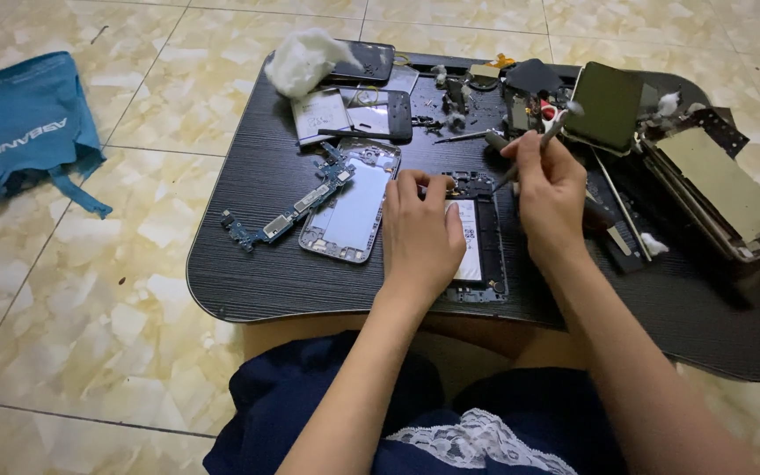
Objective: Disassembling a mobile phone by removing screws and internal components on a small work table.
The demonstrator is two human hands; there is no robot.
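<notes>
An opened phone body (484,230) with its white battery showing lies in the middle of a black lap table (257,189). My left hand (421,230) rests on it and pins it down, fingertips at its upper edge. My right hand (550,189) grips a thin metal tool (534,149), whose tip angles down toward the top of the phone. Left of the phone lie a silver back frame (354,204) and a blue circuit board (296,204).
At the back of the table sit a wad of white cotton (303,58), dark phones (371,113), small parts and a green-backed panel (607,104). More opened devices (719,185) lie at the right. A blue cloth bag (21,132) lies on the tiled floor, left.
</notes>
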